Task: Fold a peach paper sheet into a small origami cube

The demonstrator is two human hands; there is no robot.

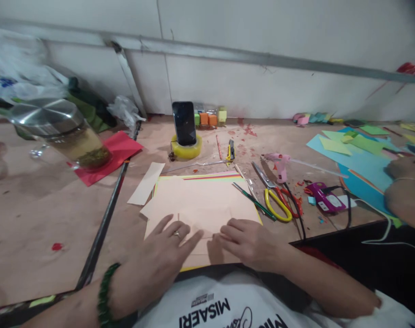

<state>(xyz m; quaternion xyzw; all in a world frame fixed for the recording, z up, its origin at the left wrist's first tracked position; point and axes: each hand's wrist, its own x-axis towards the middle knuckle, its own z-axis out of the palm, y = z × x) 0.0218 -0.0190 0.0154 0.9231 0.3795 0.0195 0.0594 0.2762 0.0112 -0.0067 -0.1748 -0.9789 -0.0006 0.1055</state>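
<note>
Several sheets of pale pink paper (200, 196) lie stacked in front of me, with yellow and coloured edges showing beneath. My left hand (166, 246), with a ring and a green bracelet, rests on the paper with its fingers spread. On the right part of the stack is my right hand (244, 241), its fingers curled together at the paper; what they pinch, if anything, is too small to make out. Dark green pencils (255, 201) lie across the stack's right edge. Beside them are scissors (272, 193) with yellow and red handles. A pale paper strip (146, 183) lies at the upper left.
A phone (184, 123) stands in a yellow tape roll (187, 148). A glass tea jar (67, 132) is on red paper (125, 148). Right: pink glue gun (279, 165), purple device with cable (325, 198), blue sheets (364, 168), another person's hand (405, 182).
</note>
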